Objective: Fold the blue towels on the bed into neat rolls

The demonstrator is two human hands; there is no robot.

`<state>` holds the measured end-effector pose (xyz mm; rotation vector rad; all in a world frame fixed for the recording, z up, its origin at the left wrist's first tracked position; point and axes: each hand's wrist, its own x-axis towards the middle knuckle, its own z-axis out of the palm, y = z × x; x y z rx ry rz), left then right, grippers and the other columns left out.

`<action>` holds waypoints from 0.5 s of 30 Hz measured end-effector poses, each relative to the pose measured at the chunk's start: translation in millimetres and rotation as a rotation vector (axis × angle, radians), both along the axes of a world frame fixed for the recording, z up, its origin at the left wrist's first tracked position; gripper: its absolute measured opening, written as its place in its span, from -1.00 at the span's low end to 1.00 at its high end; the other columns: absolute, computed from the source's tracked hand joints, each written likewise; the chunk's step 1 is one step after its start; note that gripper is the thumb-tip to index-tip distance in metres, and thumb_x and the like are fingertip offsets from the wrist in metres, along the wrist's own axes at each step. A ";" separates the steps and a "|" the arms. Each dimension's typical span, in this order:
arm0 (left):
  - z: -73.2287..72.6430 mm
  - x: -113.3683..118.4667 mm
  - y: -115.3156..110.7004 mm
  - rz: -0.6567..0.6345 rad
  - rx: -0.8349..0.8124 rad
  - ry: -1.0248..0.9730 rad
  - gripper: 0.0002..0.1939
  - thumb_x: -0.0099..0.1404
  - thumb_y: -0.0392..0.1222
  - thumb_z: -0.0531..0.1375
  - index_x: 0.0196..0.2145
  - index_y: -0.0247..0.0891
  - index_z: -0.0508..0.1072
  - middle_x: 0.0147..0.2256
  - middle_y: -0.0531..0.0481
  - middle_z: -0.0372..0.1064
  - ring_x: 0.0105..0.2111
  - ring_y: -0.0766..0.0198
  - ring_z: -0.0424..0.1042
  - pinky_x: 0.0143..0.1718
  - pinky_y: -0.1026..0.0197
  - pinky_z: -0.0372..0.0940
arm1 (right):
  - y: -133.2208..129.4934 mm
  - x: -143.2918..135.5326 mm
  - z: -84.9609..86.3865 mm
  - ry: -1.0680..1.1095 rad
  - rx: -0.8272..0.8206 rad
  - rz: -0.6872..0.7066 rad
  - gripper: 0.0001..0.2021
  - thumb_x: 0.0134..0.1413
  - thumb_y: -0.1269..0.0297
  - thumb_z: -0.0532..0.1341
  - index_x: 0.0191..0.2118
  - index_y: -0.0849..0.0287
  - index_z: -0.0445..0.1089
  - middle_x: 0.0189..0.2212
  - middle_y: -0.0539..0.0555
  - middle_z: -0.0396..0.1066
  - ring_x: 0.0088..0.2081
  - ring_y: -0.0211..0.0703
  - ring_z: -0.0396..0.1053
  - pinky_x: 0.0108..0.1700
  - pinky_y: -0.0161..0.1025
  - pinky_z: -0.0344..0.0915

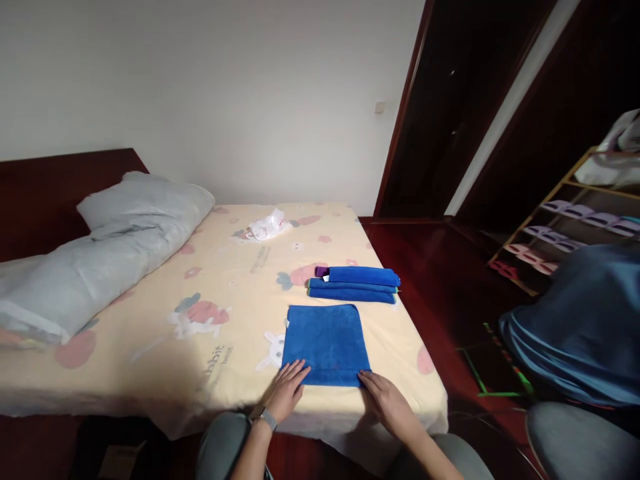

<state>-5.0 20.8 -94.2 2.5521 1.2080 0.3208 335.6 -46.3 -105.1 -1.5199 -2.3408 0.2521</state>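
Left hand (pixel 289 389) and right hand (pixel 384 395), fingers spread flat, press near corners of blue towel (pixel 326 342) on bed (pixel 150 333) (folded towel stack (pixel 354 284) just beyond).

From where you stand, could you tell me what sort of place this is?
Most likely a bedroom in a home: a bed with a printed sheet and a grey pillow, a shoe rack near the doorway, and folded blue towels.

White wall (pixel 250 80), dark doorway (pixel 450 100), shoe rack (pixel 565 220)
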 end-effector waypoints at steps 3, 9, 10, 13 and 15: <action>-4.6 -9.8 -4.0 0.030 0.062 0.002 -0.39 0.38 -0.38 0.01 0.33 0.01 0.14 0.34 0.05 0.10 0.33 0.22 0.08 0.34 -0.07 0.08 | 7.8 -5.7 -6.4 0.016 0.065 -0.091 -0.45 0.16 0.52 0.00 0.26 0.09 0.28 0.14 0.16 0.39 0.11 0.00 0.37 0.15 0.01 0.36; -6.5 -17.2 -1.1 0.054 0.065 0.019 -0.33 0.32 -0.46 -0.02 0.32 -0.02 0.16 0.32 0.06 0.15 0.33 0.27 0.09 0.35 -0.03 0.06 | 13.1 -2.2 -18.0 -0.022 0.157 -0.118 -0.51 0.20 0.53 -0.03 0.18 0.11 0.35 0.13 0.15 0.41 0.14 -0.02 0.36 0.22 0.02 0.31; -4.4 -18.2 -0.1 0.040 0.055 0.028 -0.33 0.31 -0.47 -0.02 0.31 -0.04 0.18 0.31 0.06 0.17 0.32 0.28 0.11 0.35 -0.01 0.07 | 11.9 0.8 -17.1 -0.029 0.159 -0.101 -0.49 0.19 0.54 -0.04 0.18 0.10 0.35 0.13 0.14 0.42 0.14 -0.03 0.36 0.23 0.01 0.30; 4.7 -21.7 -2.0 0.027 0.040 0.024 -0.38 0.30 -0.47 -0.01 0.26 -0.09 0.28 0.25 0.02 0.28 0.25 0.24 0.25 0.31 0.04 0.14 | 2.8 7.7 -10.5 -0.013 0.158 -0.066 -0.48 0.21 0.52 -0.03 0.23 0.06 0.30 0.17 0.09 0.38 0.18 -0.05 0.33 0.25 -0.02 0.29; 10.1 -24.1 -7.5 0.044 0.048 -0.009 -0.44 0.32 -0.44 -0.01 0.20 -0.08 0.36 0.19 0.03 0.37 0.19 0.19 0.34 0.28 0.04 0.19 | -5.6 8.6 -5.0 0.014 0.123 -0.070 -0.48 0.21 0.50 -0.03 0.23 0.03 0.31 0.15 0.07 0.39 0.17 -0.06 0.33 0.22 -0.06 0.32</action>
